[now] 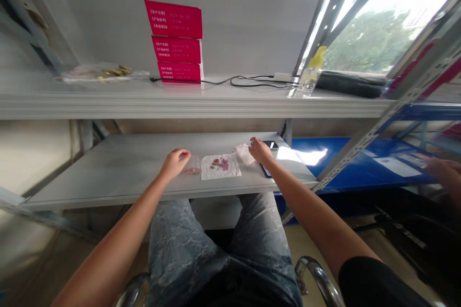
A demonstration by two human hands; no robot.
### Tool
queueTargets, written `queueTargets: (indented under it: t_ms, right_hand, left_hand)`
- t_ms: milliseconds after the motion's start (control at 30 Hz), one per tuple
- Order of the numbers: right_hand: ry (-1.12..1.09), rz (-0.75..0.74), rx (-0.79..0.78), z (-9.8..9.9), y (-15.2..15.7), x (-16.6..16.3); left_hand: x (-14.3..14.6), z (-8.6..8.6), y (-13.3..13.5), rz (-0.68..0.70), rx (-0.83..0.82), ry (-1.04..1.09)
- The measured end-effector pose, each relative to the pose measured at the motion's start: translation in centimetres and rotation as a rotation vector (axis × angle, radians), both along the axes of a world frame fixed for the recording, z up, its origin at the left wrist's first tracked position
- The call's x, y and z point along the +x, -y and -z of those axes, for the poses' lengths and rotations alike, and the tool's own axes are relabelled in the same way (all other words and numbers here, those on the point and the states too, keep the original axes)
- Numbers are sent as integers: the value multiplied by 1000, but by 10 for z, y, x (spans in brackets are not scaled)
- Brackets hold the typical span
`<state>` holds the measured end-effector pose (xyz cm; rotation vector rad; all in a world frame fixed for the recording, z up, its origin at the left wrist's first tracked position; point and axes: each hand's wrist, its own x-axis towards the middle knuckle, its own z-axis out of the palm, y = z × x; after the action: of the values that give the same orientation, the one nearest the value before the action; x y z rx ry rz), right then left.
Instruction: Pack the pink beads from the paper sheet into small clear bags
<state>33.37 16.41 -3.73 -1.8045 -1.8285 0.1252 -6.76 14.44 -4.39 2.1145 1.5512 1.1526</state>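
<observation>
My left hand (175, 162) is closed in a pinch at the upper left corner of a clear plastic bag (195, 163). Small pink pieces (192, 171) lie at the bottom of that bag. To its right, a crinkled white sheet (209, 174) lies flat with a scatter of small pink and brown pieces (221, 164) on it. My right hand (260, 150) has its fingers curled together beside a heap of clear plastic bags (244, 154). What its fingertips hold, if anything, is too small to make out. A phone (271, 145) lies just behind this hand, and a dark-edged device (266, 171) is partly under the wrist.
An upper shelf (223, 108) crosses above the grey worktop (137, 153). It holds stacked red boxes (176, 50), a black cable (234, 81), a yellow-topped bottle (312, 72) and a plastic bag (104, 73). A metal post (360, 144) and blue table (345, 165) stand right; another person's blurred hand (441, 168) shows there.
</observation>
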Motion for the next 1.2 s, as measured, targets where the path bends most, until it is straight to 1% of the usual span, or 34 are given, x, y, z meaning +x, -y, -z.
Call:
queueTargets:
  t_ms: [100, 133, 200, 267, 333, 433, 533, 667, 733, 833, 900, 967, 1033, 1100, 1167, 1200]
  right_hand:
    - [-34, -26, 81, -5, 18, 0]
    - [-78, -61, 108, -6, 27, 0]
    - [-217, -179, 123, -8, 50, 1]
    - [-404, -280, 68, -5, 77, 1]
    - [-589, -304, 20, 1, 106, 0]
    - [-722, -322, -41, 16, 142, -3]
    - [-774, -351, -126, 32, 166, -6]
    - [-842, -340, -172, 45, 180, -9]
    - [-865, -328, -180, 48, 182, -12]
    - [-874, -349, -202, 51, 184, -15]
    - [-869, -374, -212, 52, 185, -18]
    - [-864, -395, -226, 54, 187, -21]
    - [-872, -408, -241, 54, 189, -24]
    - [-895, -426, -258, 52, 192, -29]
    - [-937, -469, -282, 49, 196, -36]
    - [-965, -500, -296, 47, 198, -41]
  left_hand:
    - [-18, 4, -6, 101, -20, -139]
    - [-22, 5, -6, 126, -54, -183]
    - [-25, 4, -3, 151, -160, -256]
    - [-24, 3, 1, 153, -267, -299]
    - [-19, 3, 5, 139, -318, -321]
    - [-12, 5, 9, 120, -293, -345]
    - [-7, 9, 9, 99, -234, -321]
    - [-7, 13, 9, 51, -130, -225]
    - [-8, 14, 9, -4, -75, -216]
    - [-12, 13, 11, -192, -30, -203]
    - [-15, 10, 15, -317, -14, -131]
    - [-16, 3, 24, -370, 16, -15]
    - [-10, -7, 39, -348, 45, 118]
    - [4, -14, 62, -266, 18, 260]
    - [24, -16, 90, -148, -43, 377]
    - [36, -13, 105, -94, -87, 425]
